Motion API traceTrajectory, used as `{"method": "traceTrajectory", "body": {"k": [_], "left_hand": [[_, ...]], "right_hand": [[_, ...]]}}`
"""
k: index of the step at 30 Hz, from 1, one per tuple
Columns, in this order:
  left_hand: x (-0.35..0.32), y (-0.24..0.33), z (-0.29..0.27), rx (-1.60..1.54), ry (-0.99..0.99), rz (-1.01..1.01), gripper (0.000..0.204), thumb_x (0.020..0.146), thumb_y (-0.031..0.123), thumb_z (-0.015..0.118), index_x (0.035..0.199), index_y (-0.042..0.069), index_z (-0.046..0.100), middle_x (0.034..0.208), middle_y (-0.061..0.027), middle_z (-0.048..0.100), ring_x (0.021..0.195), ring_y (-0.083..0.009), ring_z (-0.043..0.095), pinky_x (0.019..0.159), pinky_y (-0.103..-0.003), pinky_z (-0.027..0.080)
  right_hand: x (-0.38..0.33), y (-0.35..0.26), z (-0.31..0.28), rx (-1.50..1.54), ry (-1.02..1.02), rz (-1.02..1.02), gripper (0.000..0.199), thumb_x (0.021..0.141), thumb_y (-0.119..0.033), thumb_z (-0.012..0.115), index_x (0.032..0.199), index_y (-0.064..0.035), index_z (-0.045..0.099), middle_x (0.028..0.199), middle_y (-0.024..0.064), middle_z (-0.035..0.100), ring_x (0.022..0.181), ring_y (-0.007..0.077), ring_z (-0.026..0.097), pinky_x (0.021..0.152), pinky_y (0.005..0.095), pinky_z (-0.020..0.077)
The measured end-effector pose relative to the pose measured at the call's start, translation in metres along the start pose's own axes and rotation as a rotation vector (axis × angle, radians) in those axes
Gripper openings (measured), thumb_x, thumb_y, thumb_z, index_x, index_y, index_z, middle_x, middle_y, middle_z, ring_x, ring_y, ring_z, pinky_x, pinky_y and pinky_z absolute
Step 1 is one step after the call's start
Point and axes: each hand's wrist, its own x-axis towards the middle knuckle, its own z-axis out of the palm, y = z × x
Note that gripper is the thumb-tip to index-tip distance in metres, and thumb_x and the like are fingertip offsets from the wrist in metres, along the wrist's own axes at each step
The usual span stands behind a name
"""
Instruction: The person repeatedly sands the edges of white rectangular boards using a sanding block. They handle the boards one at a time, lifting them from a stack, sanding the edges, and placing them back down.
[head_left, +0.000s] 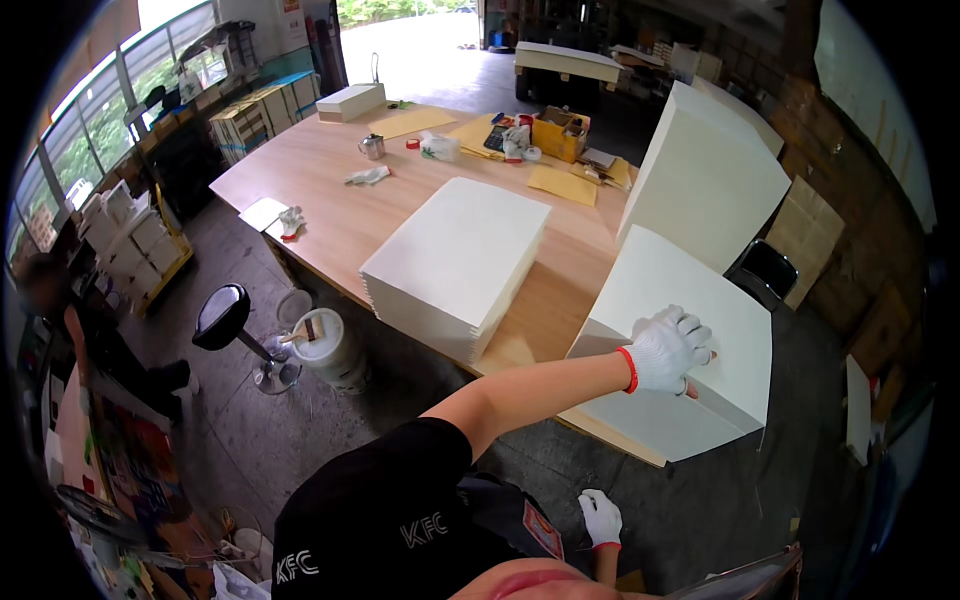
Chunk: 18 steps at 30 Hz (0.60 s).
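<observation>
My left hand [668, 348], in a white knit glove with a red cuff, reaches across to the right. It lies open on the top near edge of a white sheet stack [680, 285], fingers spread, with bare tips showing. Lower down, beside my body, my right hand [601, 518] wears a similar glove. Its fingers are loosely bent and apart, and nothing shows in them. A second stack of white sheets [460, 245], with uneven layered edges, sits left of the first on the wooden table [310, 180]. Behind the first stack rises a taller white stack [700, 170].
On the table's far side are a yellow box [560, 135], a metal mug [371, 147] and loose gloves [368, 176]. A black stool [222, 316] and white bucket [325, 345] stand left of it. A person [110, 340] is at far left. A black chair [765, 272] stands right.
</observation>
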Motion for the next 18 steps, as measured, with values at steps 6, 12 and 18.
{"method": "traceTrajectory", "body": {"k": [6, 12, 18], "left_hand": [[0.002, 0.002, -0.014, -0.027, -0.135, -0.043, 0.065, 0.077, 0.063, 0.072, 0.127, 0.022, 0.068, 0.128, -0.0024, 0.059, 0.123, -0.0217, 0.052, 0.108, -0.038, 0.039], [0.004, 0.0, -0.016, 0.003, -0.182, -0.054, 0.07, 0.075, 0.065, 0.073, 0.131, 0.025, 0.066, 0.13, 0.0002, 0.056, 0.123, -0.019, 0.05, 0.107, -0.035, 0.039], [0.0, 0.001, -0.011, -0.046, -0.126, -0.12, 0.069, 0.072, 0.067, 0.074, 0.129, 0.029, 0.067, 0.122, 0.0028, 0.058, 0.118, -0.0173, 0.052, 0.104, -0.035, 0.039]], "right_hand": [[-0.008, -0.002, 0.017, -0.073, -0.02, 0.023, 0.028, 0.093, -0.038, 0.067, 0.106, -0.0138, 0.073, 0.093, 0.0154, 0.074, 0.088, 0.035, 0.071, 0.08, 0.0463, 0.0545], [-0.013, -0.012, 0.024, -0.105, -0.105, 0.041, 0.027, 0.093, -0.038, 0.066, 0.107, -0.015, 0.073, 0.093, 0.0142, 0.074, 0.089, 0.0346, 0.07, 0.08, 0.0463, 0.0543], [-0.001, -0.022, 0.008, -0.117, -0.075, -0.028, 0.024, 0.093, -0.034, 0.067, 0.106, -0.0149, 0.073, 0.091, 0.0133, 0.073, 0.088, 0.0346, 0.07, 0.079, 0.0462, 0.0542]]}}
